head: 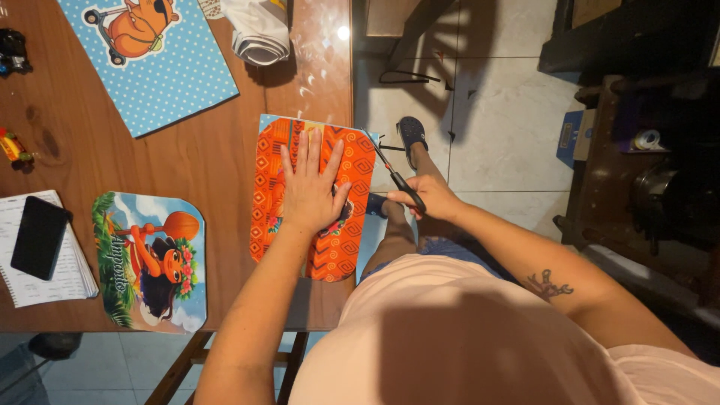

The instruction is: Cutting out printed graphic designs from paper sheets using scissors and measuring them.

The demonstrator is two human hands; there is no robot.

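Observation:
My left hand lies flat with spread fingers on an orange patterned printed sheet at the right edge of the wooden table. The sheet's blue edge overhangs the table side. My right hand grips black-handled scissors beside that edge. The blades point up toward the sheet's upper right corner.
A cut-out picture with rounded corners lies to the left. A blue dotted sheet with an orange cartoon figure is at the top. A black phone rests on a notebook. Folded white cloth sits near the table's far side. Tiled floor lies to the right.

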